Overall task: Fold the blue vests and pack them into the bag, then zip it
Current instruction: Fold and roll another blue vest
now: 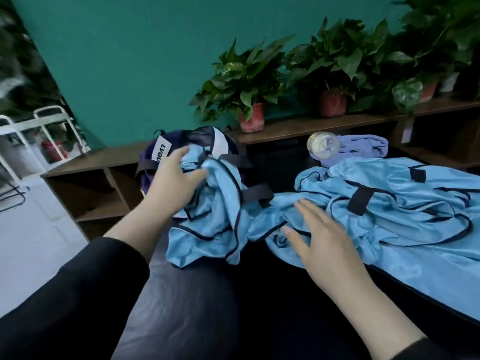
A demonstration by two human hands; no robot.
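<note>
Here, left of centre in the frame, the left hand (173, 182) grips a bunched light-blue vest (211, 203) trimmed in dark piping, fingers curled into the cloth right at the mouth of the dark navy bag (153, 162). The bag sits on the dark surface (197, 302), a white label on its side. At centre right, the right hand (322, 235) is spread, fingers straight, over the edge of a heap of more blue vests (394, 211) filling the right side. Beyond the heap, a clear plastic bottle (322, 145) lies on a lilac towel (363, 149). Potted plants (249, 81) line a wooden shelf (306, 126) along the upper right.
</note>
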